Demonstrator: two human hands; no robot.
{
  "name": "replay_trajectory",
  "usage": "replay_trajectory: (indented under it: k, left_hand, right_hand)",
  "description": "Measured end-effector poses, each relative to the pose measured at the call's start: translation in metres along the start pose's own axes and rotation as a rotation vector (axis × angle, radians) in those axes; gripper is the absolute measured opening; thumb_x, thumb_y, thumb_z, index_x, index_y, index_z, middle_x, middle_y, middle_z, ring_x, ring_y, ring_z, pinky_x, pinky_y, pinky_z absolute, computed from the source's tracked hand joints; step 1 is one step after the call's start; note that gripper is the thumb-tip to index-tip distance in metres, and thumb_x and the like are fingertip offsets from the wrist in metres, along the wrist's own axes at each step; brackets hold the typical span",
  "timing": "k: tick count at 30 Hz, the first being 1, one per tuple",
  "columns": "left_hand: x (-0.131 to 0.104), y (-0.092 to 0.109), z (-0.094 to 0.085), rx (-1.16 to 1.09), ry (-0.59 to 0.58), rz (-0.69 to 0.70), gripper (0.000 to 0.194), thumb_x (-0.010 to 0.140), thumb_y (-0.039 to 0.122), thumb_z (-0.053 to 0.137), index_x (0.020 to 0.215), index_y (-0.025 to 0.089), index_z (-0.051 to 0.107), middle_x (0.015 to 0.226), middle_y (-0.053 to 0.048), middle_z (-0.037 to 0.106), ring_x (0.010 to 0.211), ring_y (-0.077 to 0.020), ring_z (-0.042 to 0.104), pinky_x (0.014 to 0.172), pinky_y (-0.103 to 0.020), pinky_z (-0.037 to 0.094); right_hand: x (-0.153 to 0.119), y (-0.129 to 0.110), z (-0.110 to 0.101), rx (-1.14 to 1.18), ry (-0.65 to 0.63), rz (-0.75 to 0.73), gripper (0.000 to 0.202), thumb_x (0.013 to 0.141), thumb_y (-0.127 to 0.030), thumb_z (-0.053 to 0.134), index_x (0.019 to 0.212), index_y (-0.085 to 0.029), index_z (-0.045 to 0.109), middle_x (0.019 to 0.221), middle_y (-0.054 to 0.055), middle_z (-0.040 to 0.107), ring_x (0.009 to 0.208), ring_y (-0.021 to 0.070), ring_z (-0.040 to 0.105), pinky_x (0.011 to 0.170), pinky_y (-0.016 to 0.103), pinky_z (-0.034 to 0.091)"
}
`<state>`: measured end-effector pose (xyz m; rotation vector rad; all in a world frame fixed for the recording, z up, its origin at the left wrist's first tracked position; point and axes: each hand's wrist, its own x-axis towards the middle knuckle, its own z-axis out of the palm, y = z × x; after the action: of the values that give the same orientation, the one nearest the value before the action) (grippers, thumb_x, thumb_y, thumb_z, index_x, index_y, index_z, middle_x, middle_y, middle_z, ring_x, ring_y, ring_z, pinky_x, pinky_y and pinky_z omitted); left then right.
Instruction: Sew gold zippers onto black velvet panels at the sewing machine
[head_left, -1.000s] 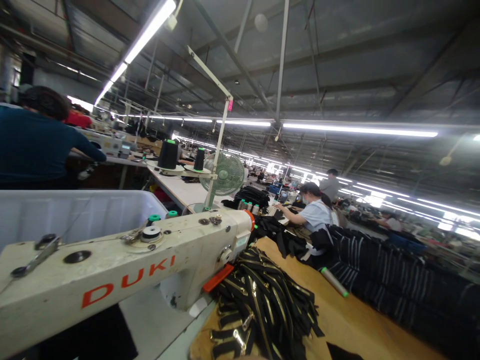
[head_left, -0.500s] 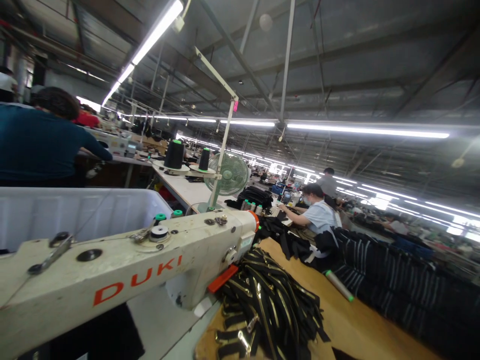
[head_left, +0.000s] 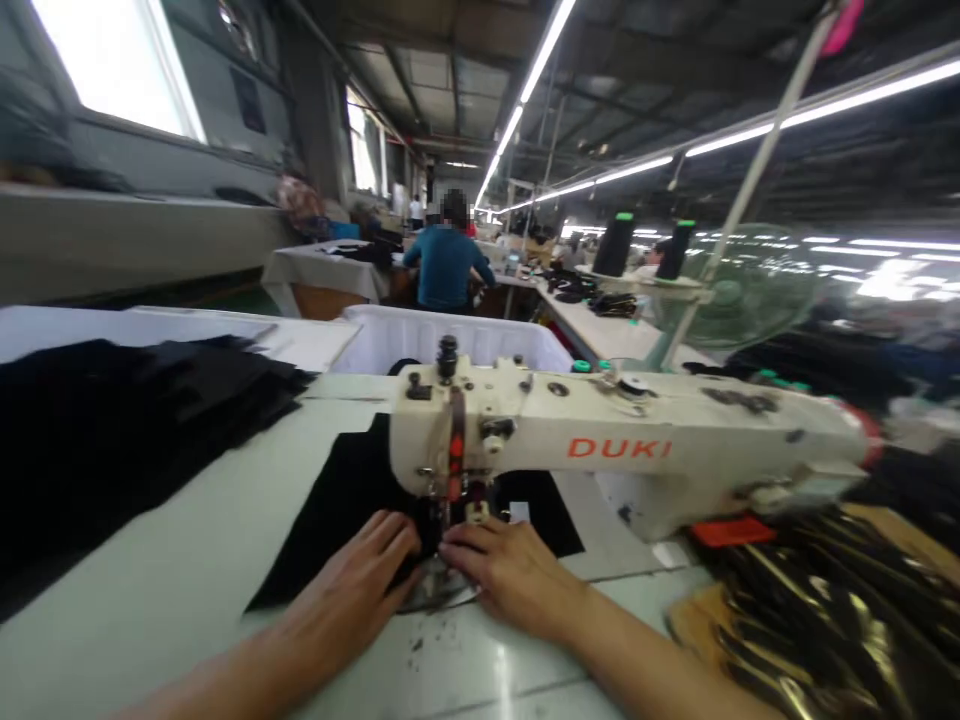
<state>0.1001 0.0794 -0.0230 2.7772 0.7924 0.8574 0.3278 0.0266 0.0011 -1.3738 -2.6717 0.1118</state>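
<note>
In the head view, a black fabric piece [head_left: 330,535] lies flat under the head of the white sewing machine [head_left: 540,435]. My left hand [head_left: 367,565] rests on this cloth left of the needle, fingers bent and thumb apart from them. Close to the presser foot, my right hand [head_left: 517,575] has its fingers pressed together at the fabric's near edge, which they partly hide. A small white label [head_left: 519,512] shows on the cloth behind the right hand. The exact stitching spot is covered by fingers and machine parts.
Black fabric pieces [head_left: 127,430] are stacked at the left. Black zippers with gold teeth [head_left: 832,620] lie heaped at the right, near a red strip [head_left: 731,531]. Behind the machine stand a white bin [head_left: 465,330] and thread cones [head_left: 615,245]. A co-worker [head_left: 448,262] sits farther back.
The view has swung left and down from the zipper heap to the needle end of the machine. Both my hands are now visible at the fabric.
</note>
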Motion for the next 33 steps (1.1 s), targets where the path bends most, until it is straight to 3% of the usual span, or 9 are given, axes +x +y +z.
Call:
replay_trajectory:
  k: [4, 15, 25, 33]
  left_hand:
    - [-0.002, -0.004, -0.002, -0.023, -0.127, -0.09, 0.014, 0.1, 0.018, 0.044, 0.092, 0.02, 0.055, 0.091, -0.003, 0.06, 0.085, -0.0191, 0.06, 0.079, -0.032, 0.054]
    - [0.004, -0.002, -0.002, -0.147, -0.154, -0.049, 0.018, 0.099, 0.014, 0.044, 0.106, 0.022, 0.059, 0.103, -0.004, 0.063, 0.095, -0.0217, 0.057, 0.089, -0.036, 0.051]
    - [0.001, -0.005, 0.0, -0.202, -0.105, -0.151, 0.017, 0.1, 0.02, 0.044, 0.1, 0.021, 0.061, 0.096, -0.003, 0.065, 0.09, -0.0211, 0.059, 0.083, -0.034, 0.052]
    - [0.002, -0.006, 0.003, -0.18, -0.088, -0.16, 0.019, 0.101, 0.022, 0.04, 0.099, 0.022, 0.059, 0.094, -0.003, 0.065, 0.088, -0.0213, 0.061, 0.083, -0.035, 0.052]
  right_hand:
    - [-0.003, 0.005, 0.001, 0.048, 0.001, -0.01, 0.048, 0.089, -0.014, 0.057, 0.136, -0.024, 0.052, 0.136, 0.002, 0.059, 0.118, 0.0215, 0.054, 0.085, 0.033, 0.054]
    - [-0.001, 0.004, 0.004, -0.053, 0.014, -0.071, 0.034, 0.103, -0.018, 0.041, 0.135, -0.019, 0.052, 0.134, 0.004, 0.061, 0.113, 0.0215, 0.058, 0.082, 0.033, 0.054]
    - [0.0, 0.005, 0.005, 0.043, -0.026, 0.018, 0.054, 0.085, -0.009, 0.055, 0.136, -0.025, 0.05, 0.129, 0.002, 0.062, 0.11, 0.0222, 0.057, 0.084, 0.033, 0.052]
    - [0.002, 0.003, 0.016, 0.061, 0.019, 0.097, 0.053, 0.078, -0.011, 0.056, 0.129, -0.026, 0.053, 0.129, 0.005, 0.061, 0.114, 0.0262, 0.054, 0.082, 0.036, 0.052]
